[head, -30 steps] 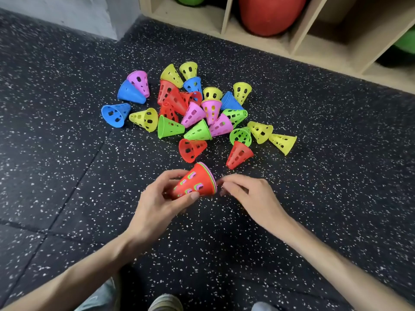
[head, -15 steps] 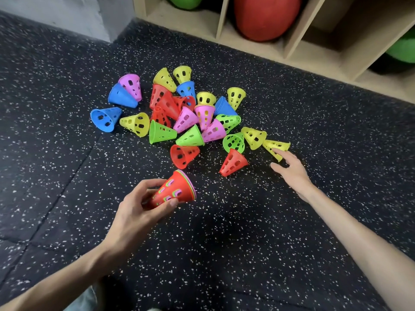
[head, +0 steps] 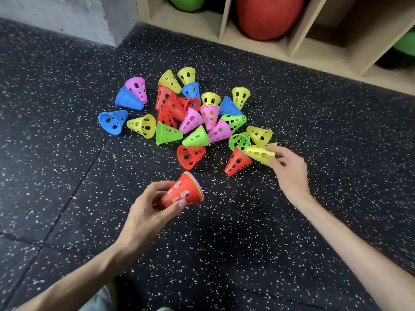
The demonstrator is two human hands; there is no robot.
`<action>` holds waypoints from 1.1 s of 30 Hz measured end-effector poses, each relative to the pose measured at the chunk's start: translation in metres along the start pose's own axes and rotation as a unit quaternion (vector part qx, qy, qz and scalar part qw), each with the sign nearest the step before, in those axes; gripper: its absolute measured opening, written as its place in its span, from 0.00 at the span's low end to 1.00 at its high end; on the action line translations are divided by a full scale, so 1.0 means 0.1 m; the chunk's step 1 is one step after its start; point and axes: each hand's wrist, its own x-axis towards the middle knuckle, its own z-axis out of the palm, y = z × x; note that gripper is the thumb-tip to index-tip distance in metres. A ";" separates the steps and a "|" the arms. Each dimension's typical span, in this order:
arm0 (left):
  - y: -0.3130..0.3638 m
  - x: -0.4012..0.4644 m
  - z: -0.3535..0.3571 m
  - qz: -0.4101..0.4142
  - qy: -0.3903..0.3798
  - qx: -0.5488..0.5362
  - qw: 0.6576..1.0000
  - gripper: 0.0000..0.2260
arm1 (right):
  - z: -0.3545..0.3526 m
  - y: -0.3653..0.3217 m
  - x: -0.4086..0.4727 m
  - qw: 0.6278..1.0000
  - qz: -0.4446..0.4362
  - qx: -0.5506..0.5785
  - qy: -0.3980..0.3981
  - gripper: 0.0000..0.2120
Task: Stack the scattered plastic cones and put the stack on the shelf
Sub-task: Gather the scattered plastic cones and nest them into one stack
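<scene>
My left hand (head: 148, 209) grips a small stack of nested cones (head: 183, 193), red outermost, with its wide end pointing up and right, above the floor. My right hand (head: 288, 167) pinches the wide end of a yellow cone (head: 258, 153) at the right edge of the pile, lifted a little. Several loose perforated cones (head: 190, 113) in blue, pink, yellow, green and red lie scattered on the floor ahead. A red cone (head: 237, 162) lies just left of the held yellow one. The wooden shelf (head: 294, 52) stands behind the pile.
The floor (head: 67, 176) is black rubber with white specks. A large red ball (head: 267, 16) and green balls (head: 186, 2) fill shelf compartments; one compartment right of the red ball looks empty. A grey wall corner (head: 119, 21) stands at the back left.
My right hand left the stack, reached right to the pile's edge and picked up a yellow cone. My left hand kept the stack, shifting slightly left.
</scene>
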 end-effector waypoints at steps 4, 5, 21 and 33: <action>0.02 -0.02 -0.01 0.002 0.000 -0.015 1.000 0.22 | 0.03 -0.39 -0.27 0.999 -0.029 0.040 -0.016 0.15; 0.02 -0.02 -0.01 0.003 -0.001 -0.017 1.000 0.23 | 0.04 -0.48 -0.32 0.998 -0.033 0.056 -0.019 0.15; 0.02 -0.11 0.04 0.023 0.001 -0.040 0.999 0.20 | 0.63 -0.80 -1.01 0.952 -0.016 0.159 -0.261 0.18; -0.04 -0.11 0.00 0.031 -0.040 0.042 0.998 0.21 | 0.67 -0.73 -1.17 0.947 0.005 0.154 -0.281 0.24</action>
